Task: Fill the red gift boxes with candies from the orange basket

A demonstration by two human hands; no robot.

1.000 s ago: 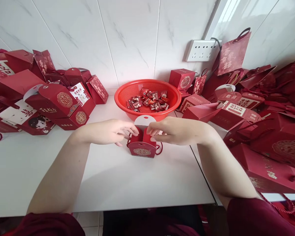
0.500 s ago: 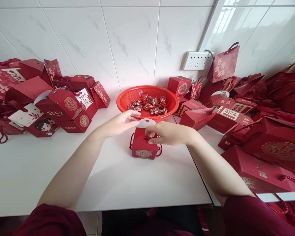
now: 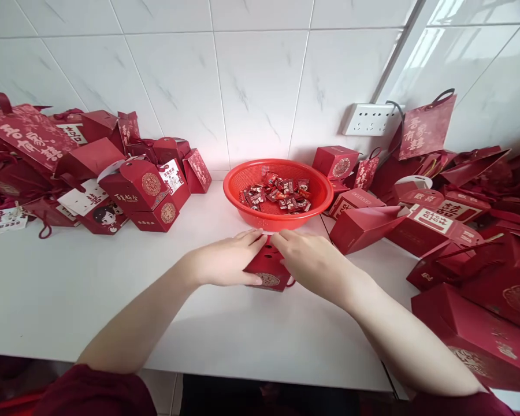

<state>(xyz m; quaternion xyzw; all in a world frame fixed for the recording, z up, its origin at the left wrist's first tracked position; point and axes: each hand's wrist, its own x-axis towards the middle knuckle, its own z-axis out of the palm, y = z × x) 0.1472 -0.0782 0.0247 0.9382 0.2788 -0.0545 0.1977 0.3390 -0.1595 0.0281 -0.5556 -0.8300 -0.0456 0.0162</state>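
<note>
- Left hand (image 3: 225,261) is held open over the left side of the small red box (image 3: 267,267), thumb on its front.
- Right hand (image 3: 315,267) is bent over the right; whether anything is pinched cannot be told.
- Between both, neither nearer, the box is set back from the table's (image 3: 208,335) front edge.
- Toward the back edge, wrapped candies (image 3: 288,187) are held in a red basket (image 3: 278,221).

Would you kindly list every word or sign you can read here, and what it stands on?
"吾家有囍": left bag; also the right bag near the wall socket.
"百年好合": left box.
"囍": white label on the right.
Too small or blurred: prints on the candy wrappers, the centre box and the other boxes.
</note>
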